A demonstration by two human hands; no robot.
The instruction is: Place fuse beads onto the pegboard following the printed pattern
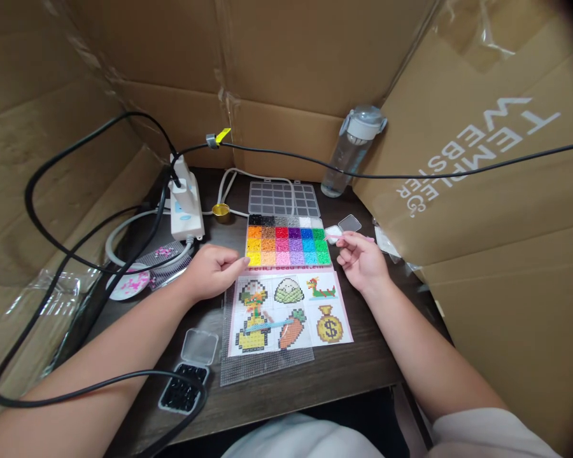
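My left hand (214,270) is curled, its thumb at the lower left corner of the multicoloured bead box (289,242); whether its fingers hold anything is hidden. At the box's right side, my right hand (360,257) pinches a thin pink tool (337,236), whose tip points left toward the green beads. The box's clear compartmented lid (284,199) lies open behind it. Just in front is a pattern sheet (315,343) with pixel pictures, over a clear pegboard (267,372). A blue tool (267,326) and some orange and green beadwork (254,302) lie on the sheet.
A small box of black beads (184,387) stands open at front left. Behind my left arm are a dish of pink beads (131,283) and a power strip (186,213). Black cables (286,152) cross the view. A bottle (351,149) stands near the cardboard walls (286,63).
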